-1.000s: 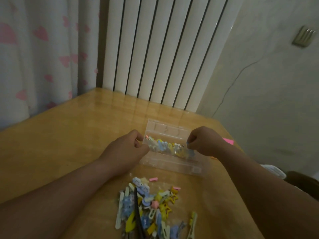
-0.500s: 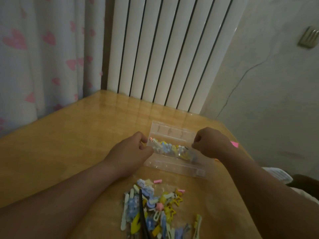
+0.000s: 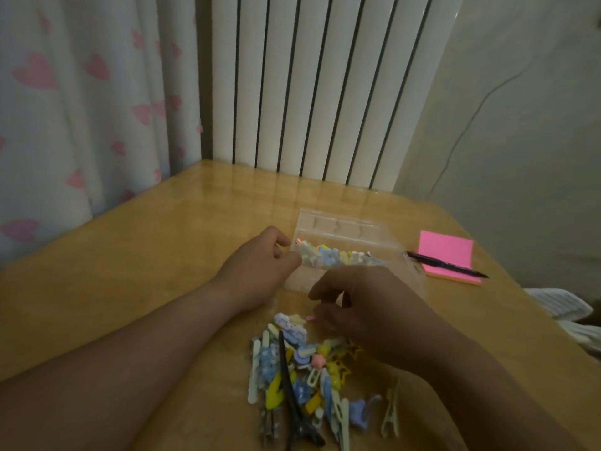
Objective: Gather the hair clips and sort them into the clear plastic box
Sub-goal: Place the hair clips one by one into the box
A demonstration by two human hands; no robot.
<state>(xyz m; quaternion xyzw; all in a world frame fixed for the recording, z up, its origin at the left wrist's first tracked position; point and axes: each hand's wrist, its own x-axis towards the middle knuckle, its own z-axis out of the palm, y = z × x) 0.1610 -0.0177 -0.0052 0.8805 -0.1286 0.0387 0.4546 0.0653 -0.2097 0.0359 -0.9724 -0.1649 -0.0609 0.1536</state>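
Left fingers (image 3: 281,239) and thumb curl on the left end of the box (image 3: 341,227), so the left hand (image 3: 257,271) grips it; a row of clips (image 3: 338,257) lies inside. Right fingers (image 3: 325,288) curl down over a pink clip (image 3: 310,318) at the far edge of the pile (image 3: 302,375); whether the right hand (image 3: 364,307) holds it, I cannot tell. Box and pile lie on the table (image 3: 162,262). Right of the box, a pen (image 3: 448,265) lies across a notepad (image 3: 445,252).

Wooden table (image 3: 130,288), glossy, light brown. It carried one clear plastic box (image 3: 344,229), far of centre; a loose pile of hair clips (image 3: 302,375), near centre; a pink sticky-note pad (image 3: 445,252), far right, with a black pen (image 3: 448,264) across it.
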